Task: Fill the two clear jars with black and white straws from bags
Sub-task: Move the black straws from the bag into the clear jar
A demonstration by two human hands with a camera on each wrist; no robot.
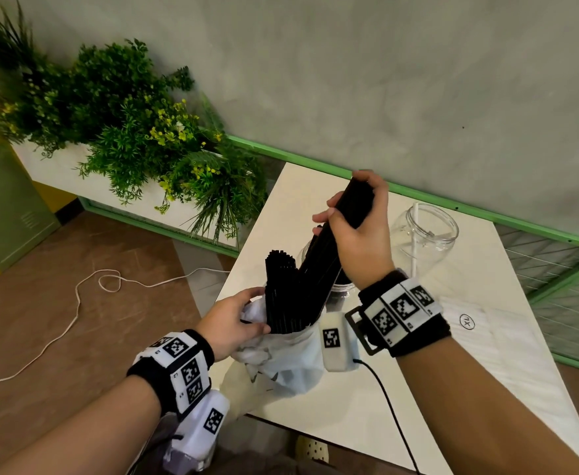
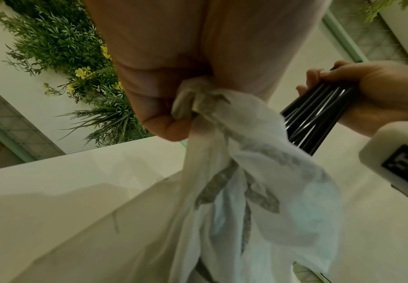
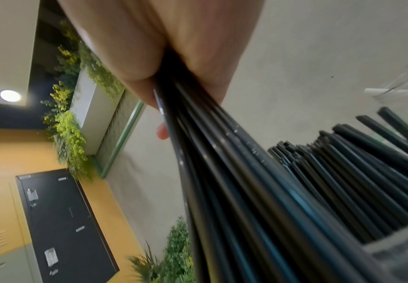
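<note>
My right hand (image 1: 353,217) grips a bundle of black straws (image 1: 325,255) near its top, tilted, with its lower end still in the white plastic bag (image 1: 288,358). More black straws (image 1: 281,289) stand upright in that bag. My left hand (image 1: 233,320) pinches the bag's bunched rim (image 2: 198,99) at the left. In the right wrist view the held black straws (image 3: 222,162) run down from my palm. A clear jar (image 1: 341,289), mostly hidden behind the bundle, stands just beyond the bag. A second clear jar (image 1: 428,234) at the back right holds one white straw (image 1: 415,241).
The white table (image 1: 452,389) meets a grey wall with a green rail (image 1: 452,204). A flat clear bag marked XL (image 1: 476,323) lies on the right. A planter with green plants (image 1: 137,132) stands to the left, and a white cord (image 1: 75,303) trails across the brown floor.
</note>
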